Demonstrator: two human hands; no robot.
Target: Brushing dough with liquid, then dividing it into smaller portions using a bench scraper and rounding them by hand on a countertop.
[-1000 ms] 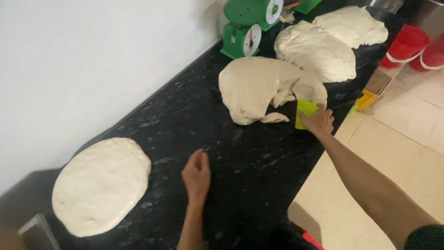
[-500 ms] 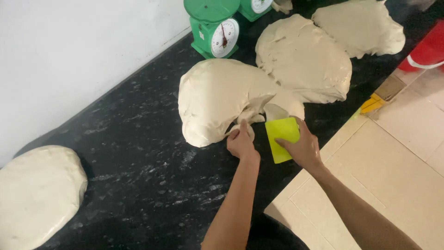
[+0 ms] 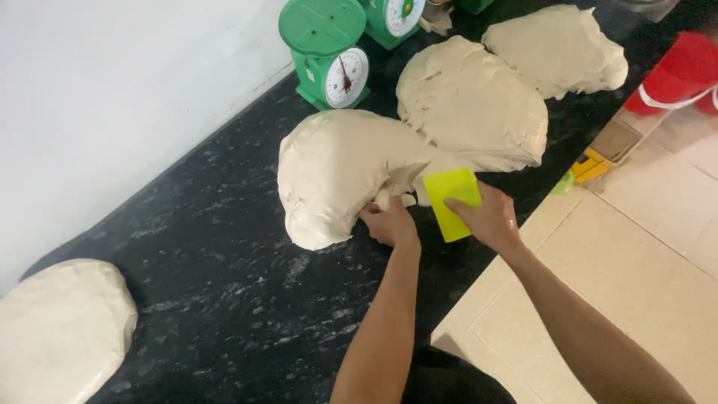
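The big dough mass (image 3: 340,172) lies in the middle of the black speckled counter (image 3: 224,292), its near right corner drawn out into a small lobe. My left hand (image 3: 390,223) is clenched on that lobe, fingers pinching the soft edge where it meets the counter. Just to the right, my right hand (image 3: 490,218) grips a yellow-green plastic scraper (image 3: 452,202), thumb across its flat face, its far edge pressed in against the dough beside the lobe. Beyond the scraper, touching the first mass, sits a second dough mass (image 3: 471,101), and farther right of that a third dough mass (image 3: 557,46). At the far edge, against the white wall (image 3: 112,97), stands a green dial scale (image 3: 327,49), close to the dough I am working; a second green scale (image 3: 393,19) shows partly behind it. Far off to the near left lies a rounded dough portion (image 3: 56,329), well apart from everything else. A red bucket (image 3: 677,75) stands on the tiled floor (image 3: 636,247) at the far right.
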